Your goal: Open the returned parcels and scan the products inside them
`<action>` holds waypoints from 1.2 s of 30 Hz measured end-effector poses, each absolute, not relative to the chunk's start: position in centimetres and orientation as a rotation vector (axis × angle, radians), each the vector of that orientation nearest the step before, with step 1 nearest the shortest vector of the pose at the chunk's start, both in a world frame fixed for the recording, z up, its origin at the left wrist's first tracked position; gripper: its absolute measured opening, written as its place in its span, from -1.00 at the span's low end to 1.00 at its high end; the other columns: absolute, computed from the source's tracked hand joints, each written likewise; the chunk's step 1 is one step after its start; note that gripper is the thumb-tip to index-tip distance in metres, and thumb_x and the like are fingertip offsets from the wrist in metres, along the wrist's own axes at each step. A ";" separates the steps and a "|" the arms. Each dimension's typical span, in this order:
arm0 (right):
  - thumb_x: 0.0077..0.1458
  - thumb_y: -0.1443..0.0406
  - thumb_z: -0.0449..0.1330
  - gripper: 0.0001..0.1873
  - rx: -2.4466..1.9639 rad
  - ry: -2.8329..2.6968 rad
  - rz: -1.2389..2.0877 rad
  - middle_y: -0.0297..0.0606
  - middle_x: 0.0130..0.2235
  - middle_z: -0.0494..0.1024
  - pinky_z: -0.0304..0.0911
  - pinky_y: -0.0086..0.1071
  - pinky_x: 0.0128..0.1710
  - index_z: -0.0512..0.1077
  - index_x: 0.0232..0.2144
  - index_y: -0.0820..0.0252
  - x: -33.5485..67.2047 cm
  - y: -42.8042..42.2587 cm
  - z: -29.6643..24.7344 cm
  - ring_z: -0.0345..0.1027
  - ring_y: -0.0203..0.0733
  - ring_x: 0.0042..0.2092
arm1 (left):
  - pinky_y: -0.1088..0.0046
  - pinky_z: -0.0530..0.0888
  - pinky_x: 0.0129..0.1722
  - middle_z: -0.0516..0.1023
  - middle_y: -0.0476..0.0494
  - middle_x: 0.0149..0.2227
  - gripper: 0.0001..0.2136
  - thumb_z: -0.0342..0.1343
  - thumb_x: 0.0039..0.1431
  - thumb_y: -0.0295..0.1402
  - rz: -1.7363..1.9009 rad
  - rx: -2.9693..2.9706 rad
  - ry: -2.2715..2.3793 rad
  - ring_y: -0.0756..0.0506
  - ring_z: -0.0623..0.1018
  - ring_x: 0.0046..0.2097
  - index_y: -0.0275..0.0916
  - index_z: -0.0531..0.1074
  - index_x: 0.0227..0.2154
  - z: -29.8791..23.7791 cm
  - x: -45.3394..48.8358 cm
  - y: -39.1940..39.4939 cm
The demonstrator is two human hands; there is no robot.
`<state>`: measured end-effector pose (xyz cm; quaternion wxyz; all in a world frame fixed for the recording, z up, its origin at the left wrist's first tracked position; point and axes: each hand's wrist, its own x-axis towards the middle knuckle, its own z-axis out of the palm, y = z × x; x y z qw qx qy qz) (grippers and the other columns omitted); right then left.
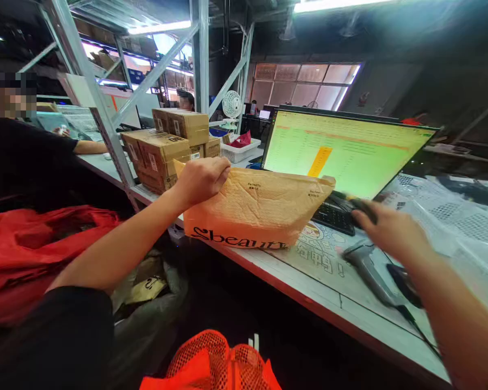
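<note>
My left hand [205,179] is closed on the upper left edge of a kraft mailer bag [248,208] with black lettering. The bag hangs tilted in front of the desk's edge. My right hand [394,230] is closed around a small dark tool [364,208] with a yellowish part, too blurred to name its kind. It is over the desk, to the right of the bag and close to the black keyboard [334,216]. Below this hand, a grey barcode scanner [370,273] lies on the desk mat [321,260], beside a dark mouse [404,284].
A monitor [350,154] stands behind the keyboard. Stacked cartons [158,154] and a white basket [239,150] are left of it; white perforated plastic baskets [451,211] lie right. A metal post [93,97] rises at left. Below is an open sack [146,314] holding packages. Another person [24,157] sits left.
</note>
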<state>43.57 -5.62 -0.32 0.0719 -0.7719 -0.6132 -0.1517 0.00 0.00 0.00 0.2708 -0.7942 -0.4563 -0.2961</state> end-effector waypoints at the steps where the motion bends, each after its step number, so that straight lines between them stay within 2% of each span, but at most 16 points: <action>1: 0.45 0.06 -0.04 -0.42 -2.356 -1.898 -0.371 0.17 0.10 0.57 0.35 -0.08 -0.06 0.33 0.34 0.23 43.1 -5.8 -2.5 0.49 0.26 0.07 | 0.30 0.43 -0.28 0.63 -0.24 -0.24 -0.71 -0.08 0.42 -0.29 -0.817 -2.157 -1.225 -0.22 0.63 -0.19 -0.28 0.52 -0.09 0.1 0.2 -0.1; 6: 0.45 0.12 -0.03 -0.45 -2.538 -2.021 -0.100 0.13 0.10 0.56 0.38 -0.08 -0.05 0.33 0.32 0.27 41.4 -6.5 -12.2 0.51 0.22 0.05 | 0.33 0.46 -0.16 0.64 -0.20 0.02 -0.68 0.04 0.42 -0.20 -0.813 -2.345 -1.150 -0.19 0.62 -0.04 -0.16 0.49 0.10 1.5 2.3 -0.3; 9: 0.43 0.17 -0.02 -0.48 -2.558 -2.025 -0.159 0.19 0.09 0.53 0.37 -0.07 -0.01 0.38 0.26 0.36 41.3 -6.9 -14.9 0.48 0.22 0.09 | 0.33 0.44 -0.19 0.67 -0.17 -0.10 -0.73 0.06 0.40 -0.18 -0.719 -2.473 -1.166 -0.18 0.62 -0.10 -0.11 0.56 0.00 3.0 4.0 0.2; 12: 0.36 0.20 0.09 -0.55 -2.374 -1.985 -0.312 0.19 0.05 0.55 0.37 -0.02 0.02 0.49 0.12 0.39 40.8 -7.7 -13.3 0.47 0.24 0.07 | 0.36 0.40 -0.23 0.65 -0.15 -0.27 -0.80 0.12 0.33 -0.25 -0.684 -2.625 -1.193 -0.13 0.58 -0.22 -0.16 0.62 -0.15 4.6 4.8 0.7; 15: 0.34 0.20 0.10 -0.62 -1.756 -1.884 -0.543 0.09 -0.01 0.58 0.37 -0.04 0.05 0.53 0.01 0.35 37.7 -9.1 -8.6 0.48 0.15 0.03 | 0.39 0.38 -0.22 0.64 -0.14 -0.28 -0.82 0.14 0.26 -0.32 -0.694 -2.843 -1.135 -0.07 0.54 -0.26 -0.23 0.63 -0.24 5.7 4.8 0.9; 17: 0.34 0.21 0.12 -0.66 -1.278 -1.909 -0.615 0.03 0.00 0.58 0.35 -0.07 0.10 0.51 0.03 0.28 34.1 -9.7 -5.2 0.46 0.07 0.06 | 0.40 0.38 -0.20 0.63 -0.15 -0.29 -0.80 0.13 0.23 -0.33 -0.703 -2.932 -1.079 -0.06 0.53 -0.26 -0.26 0.64 -0.26 6.0 4.8 0.8; 19: 0.34 0.27 0.12 -0.67 -1.025 -2.027 -0.604 -0.02 0.05 0.57 0.31 -0.06 0.15 0.47 0.09 0.22 30.2 -9.5 -2.8 0.43 0.04 0.09 | 0.40 0.39 -0.18 0.62 -0.14 -0.30 -0.79 0.11 0.22 -0.33 -0.715 -2.970 -1.033 -0.05 0.52 -0.27 -0.27 0.65 -0.26 6.1 4.7 0.6; 23: 0.33 0.30 0.08 -0.60 -0.973 -2.113 -0.591 0.02 0.13 0.50 0.27 -0.04 0.11 0.39 0.17 0.23 24.8 -7.2 -1.8 0.35 0.11 0.13 | 0.41 0.40 -0.18 0.63 -0.12 -0.32 -0.78 0.09 0.22 -0.34 -0.736 -2.989 -1.005 -0.04 0.52 -0.28 -0.26 0.65 -0.27 6.0 4.4 -0.3; 29: 0.34 0.28 0.03 -0.81 -1.026 -2.036 -0.658 -0.06 -0.19 0.51 0.19 -0.13 -0.10 0.41 -0.13 0.20 23.5 -5.0 -2.6 0.27 0.06 -0.13 | 0.38 0.39 -0.22 0.59 -0.11 -0.41 -0.80 0.09 0.19 -0.41 -0.760 -2.917 -1.120 -0.05 0.48 -0.35 -0.29 0.63 -0.35 5.3 4.5 -1.8; 36: 0.34 0.34 -0.02 -0.82 -1.111 -2.104 -0.721 -0.08 -0.30 0.49 0.10 -0.17 -0.18 0.37 -0.27 0.18 23.8 -5.3 -1.7 0.23 0.03 -0.22 | 0.34 0.41 -0.21 0.58 -0.12 -0.43 -0.84 0.11 0.15 -0.43 -0.727 -2.788 -1.226 -0.08 0.48 -0.37 -0.27 0.62 -0.38 4.9 5.9 -2.0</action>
